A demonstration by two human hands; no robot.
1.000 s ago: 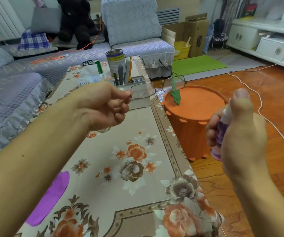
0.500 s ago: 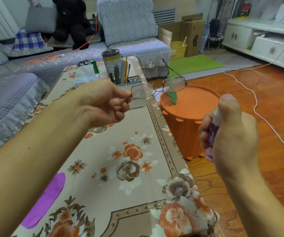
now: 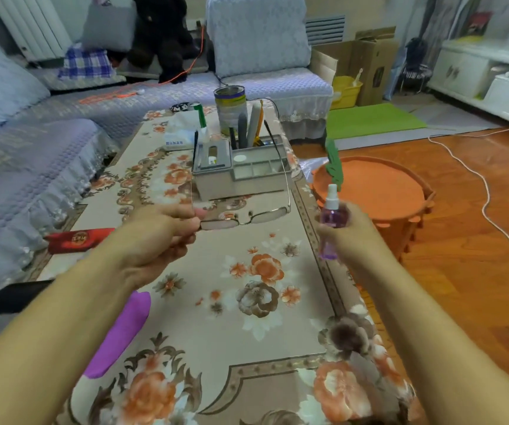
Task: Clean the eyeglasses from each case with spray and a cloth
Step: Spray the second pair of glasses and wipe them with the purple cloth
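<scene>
My left hand [image 3: 158, 237] pinches a thin-framed pair of eyeglasses [image 3: 247, 217] by the left lens edge, holding them flat above the floral table [image 3: 247, 302] with the temples pointing away from me. My right hand [image 3: 351, 231] grips a small purple spray bottle [image 3: 331, 222] with a white nozzle, upright, just right of the glasses. A purple cloth [image 3: 121, 332] lies on the table near my left forearm. A red case [image 3: 78, 239] and a black case [image 3: 17, 294] lie at the table's left edge.
A grey desk organiser [image 3: 241, 176] with pens stands behind the glasses, with a tin can [image 3: 230, 108] and a tissue pack [image 3: 179, 134] further back. An orange stool [image 3: 375, 191] stands right of the table. Sofas run along the left and back. A white cable [image 3: 486, 191] crosses the wooden floor.
Both hands have dropped lower and come closer over the table. The glasses have turned from upright to flat with temples pointing away. The spray bottle now shows upright in my right hand.
</scene>
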